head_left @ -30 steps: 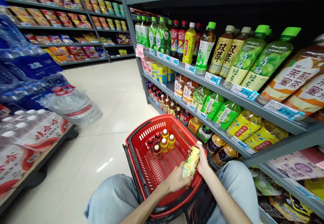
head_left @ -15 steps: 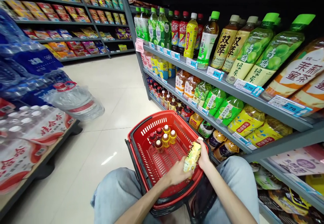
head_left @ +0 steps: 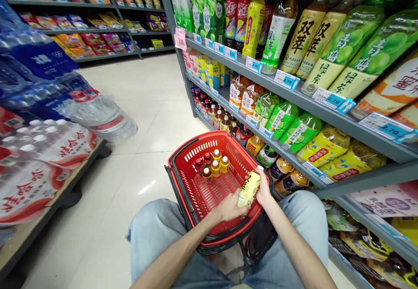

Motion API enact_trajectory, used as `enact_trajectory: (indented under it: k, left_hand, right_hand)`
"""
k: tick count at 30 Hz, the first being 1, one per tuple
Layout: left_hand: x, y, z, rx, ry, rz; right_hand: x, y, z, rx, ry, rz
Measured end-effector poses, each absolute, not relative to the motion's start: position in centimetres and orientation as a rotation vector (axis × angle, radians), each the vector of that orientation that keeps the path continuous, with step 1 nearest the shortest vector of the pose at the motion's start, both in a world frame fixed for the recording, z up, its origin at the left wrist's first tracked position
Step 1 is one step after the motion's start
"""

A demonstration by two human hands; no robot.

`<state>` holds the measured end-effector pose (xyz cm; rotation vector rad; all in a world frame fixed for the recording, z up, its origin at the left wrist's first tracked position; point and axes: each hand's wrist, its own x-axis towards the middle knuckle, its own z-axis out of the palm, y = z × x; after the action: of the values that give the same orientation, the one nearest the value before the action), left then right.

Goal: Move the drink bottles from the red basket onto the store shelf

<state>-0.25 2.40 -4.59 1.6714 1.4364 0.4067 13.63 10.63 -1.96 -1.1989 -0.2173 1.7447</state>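
Note:
A drink bottle [head_left: 249, 188] with a pale yellow label and dark characters lies tilted between my two hands, over the right front side of the red shopping basket [head_left: 225, 138]. My left hand [head_left: 231, 207] grips its lower end, while my right hand [head_left: 263, 189] is closed round its upper end and covers part of the cap. Inside the basket, toward the far left, several small bottles [head_left: 215, 167] stand upright in a cluster, some with pale caps and some with dark red ones. The basket is on the floor between my knees.
Shelves of bottled tea [head_left: 303, 36] rise at the right, close to the basket's edge. Shrink-wrapped water packs [head_left: 48, 167] sit on a low platform at left, beside a large water jug [head_left: 101, 114]. Snack shelves [head_left: 85, 23] stand far back across the tiled floor [head_left: 140, 106].
The view has tipped slightly downward, so the shelves sit higher in the frame. Both hands keep hold of the bottle in nearly the same place above the basket.

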Motion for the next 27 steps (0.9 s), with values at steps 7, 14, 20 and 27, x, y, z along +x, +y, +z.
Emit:
enact_trajectory:
  k: [7, 14, 20, 27]
  left_hand:
    - [-0.2, 2.52, -4.41, 1.641, 1.39, 0.436]
    - [-0.16, 2.62, -4.31, 1.632, 1.38, 0.456]
    - [-0.08, 2.64, -4.04, 1.666, 1.407, 0.41]
    - [-0.12, 2.6, -4.45, 1.676, 1.423, 0.404]
  right_hand:
    - [13.76, 10.63, -1.9, -1.208, -0.252, 1.715]
    - [13.9, 10.68, -2.23, -1.165, -0.248, 1.743]
    - [13.92, 10.74, -2.38, -1.185, -0.26, 1.714]
    - [13.95, 10.73, -2.56, -1.184, -0.269, 1.718]
